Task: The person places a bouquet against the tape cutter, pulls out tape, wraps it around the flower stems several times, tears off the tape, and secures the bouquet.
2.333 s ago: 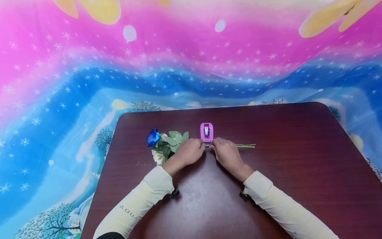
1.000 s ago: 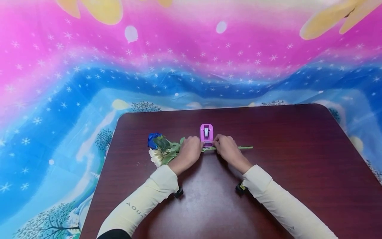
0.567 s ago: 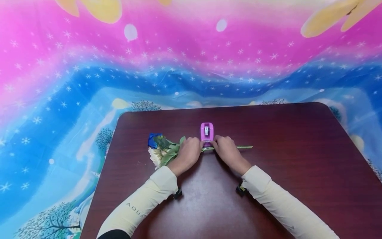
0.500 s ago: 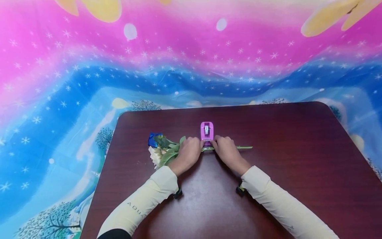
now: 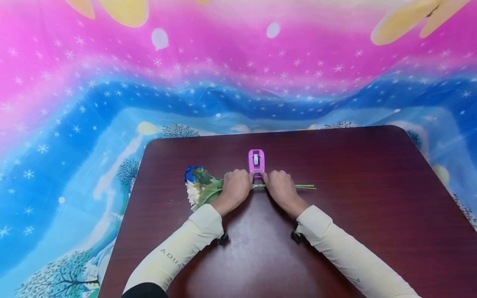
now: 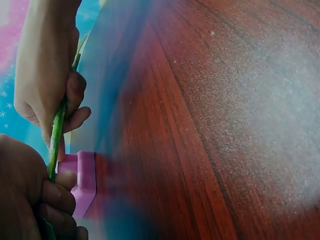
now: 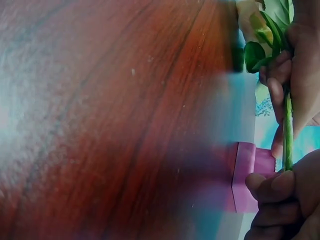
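A blue rose (image 5: 193, 174) and a white flower (image 5: 193, 193) lie to the left in the head view, their green stems (image 5: 305, 187) running right through both hands. My left hand (image 5: 236, 186) grips the stems just below the leaves (image 5: 210, 192). The right hand (image 5: 281, 188) holds them further along, fingers curled round, with the cut ends sticking out beyond it. A short stretch of stem (image 7: 287, 130) shows between the hands in the right wrist view. Directly behind that gap stands a pink tape dispenser (image 5: 256, 161), with both thumbs close to its front end.
The dark red-brown wooden table (image 5: 372, 186) reaches past both hands on every side. A colourful printed cloth (image 5: 238, 62) hangs behind and beside it. A small black wrist camera (image 5: 222, 238) sits under the left cuff, another (image 5: 296, 236) under the right.
The hands have moved slightly apart, baring the stems between them. The flower heads have turned, with a dark leaf now over the blue rose. Lately the two stem ends show separately.
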A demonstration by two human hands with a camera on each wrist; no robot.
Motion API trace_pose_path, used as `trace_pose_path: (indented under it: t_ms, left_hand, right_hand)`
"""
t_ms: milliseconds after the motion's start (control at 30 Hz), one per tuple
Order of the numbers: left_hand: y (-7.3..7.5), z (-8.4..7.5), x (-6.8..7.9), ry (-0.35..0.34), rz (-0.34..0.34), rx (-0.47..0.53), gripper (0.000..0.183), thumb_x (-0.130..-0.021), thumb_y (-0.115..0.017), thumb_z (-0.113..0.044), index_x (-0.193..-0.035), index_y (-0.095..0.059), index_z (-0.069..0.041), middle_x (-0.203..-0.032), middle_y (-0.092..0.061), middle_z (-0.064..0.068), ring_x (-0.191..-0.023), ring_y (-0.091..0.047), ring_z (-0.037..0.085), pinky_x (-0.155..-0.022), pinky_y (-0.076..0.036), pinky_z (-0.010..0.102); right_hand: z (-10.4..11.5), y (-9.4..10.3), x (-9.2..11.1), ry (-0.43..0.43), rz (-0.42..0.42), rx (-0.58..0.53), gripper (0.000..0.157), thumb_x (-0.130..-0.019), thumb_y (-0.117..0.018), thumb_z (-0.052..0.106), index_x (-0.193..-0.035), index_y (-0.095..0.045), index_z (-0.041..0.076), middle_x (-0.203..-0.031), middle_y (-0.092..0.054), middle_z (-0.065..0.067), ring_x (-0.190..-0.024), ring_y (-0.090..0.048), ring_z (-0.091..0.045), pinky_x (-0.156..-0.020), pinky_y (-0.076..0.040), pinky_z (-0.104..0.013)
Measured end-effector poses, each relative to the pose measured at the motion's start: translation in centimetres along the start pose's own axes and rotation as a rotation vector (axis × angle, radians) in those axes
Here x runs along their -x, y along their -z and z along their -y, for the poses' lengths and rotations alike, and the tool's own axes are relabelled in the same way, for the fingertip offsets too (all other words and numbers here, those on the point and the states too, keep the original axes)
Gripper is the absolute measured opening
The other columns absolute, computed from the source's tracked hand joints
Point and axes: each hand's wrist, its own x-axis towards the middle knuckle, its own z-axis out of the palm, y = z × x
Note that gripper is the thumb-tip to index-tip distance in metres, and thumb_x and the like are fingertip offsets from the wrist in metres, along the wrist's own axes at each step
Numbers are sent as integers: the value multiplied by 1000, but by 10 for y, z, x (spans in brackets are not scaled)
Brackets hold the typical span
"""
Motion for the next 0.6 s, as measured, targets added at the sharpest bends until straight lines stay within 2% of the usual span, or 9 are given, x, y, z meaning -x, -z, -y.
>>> trace_pose_path:
  t_ms: [100, 200, 300, 400, 500, 600]
  left_hand:
    - [4, 1, 1, -11, -2, 24, 51, -107, -51, -38, -63, -60, -13, -67, -68, 7, -58, -62, 26, -58, -50, 39]
    - [14, 0, 3, -34, 14, 94, 51, -107, -51, -34, -60, -56, -15, -65, -65, 7, -58, -60, 25, -55, -48, 39]
    - [26, 0, 6, -84, 61, 184, 47, -105, -52, -28, -59, -53, -16, -59, -57, 2, -54, -54, 20, -51, -44, 36]
    - [37, 3, 8, -165, 118, 222, 36, -101, -58, -23, -66, -55, -15, -56, -48, -2, -52, -46, 14, -53, -40, 31]
    - [42, 7, 8, -239, 149, 204, 21, -96, -64, -18, -76, -63, -13, -59, -53, -2, -55, -46, 12, -59, -41, 31]
    - [42, 8, 9, -288, 128, 150, 11, -95, -67, -16, -86, -71, -11, -70, -65, -1, -61, -54, 12, -64, -46, 31]
  right_hand:
    - [0, 3, -1, 9, 25, -11, 53, -106, -54, 31, -59, -59, 8, -67, -67, -21, -65, -69, -40, -60, -54, -54]
    - [-1, 9, -2, 9, 65, -50, 50, -108, -51, 30, -62, -56, 11, -61, -61, -11, -61, -64, -29, -59, -52, -46]
    - [-1, 18, -1, 4, 131, -127, 46, -109, -48, 30, -67, -55, 12, -57, -49, -3, -57, -52, -20, -58, -45, -37]
    - [-1, 27, 2, 6, 198, -195, 42, -109, -47, 29, -71, -53, 13, -58, -41, -1, -56, -42, -17, -58, -38, -32]
    - [-2, 34, 4, 31, 232, -230, 37, -107, -51, 28, -74, -54, 12, -61, -43, -1, -57, -41, -16, -57, -36, -31]
    - [-4, 37, 5, 66, 240, -236, 30, -105, -56, 28, -83, -64, 10, -68, -54, -2, -60, -44, -15, -60, -39, -31]
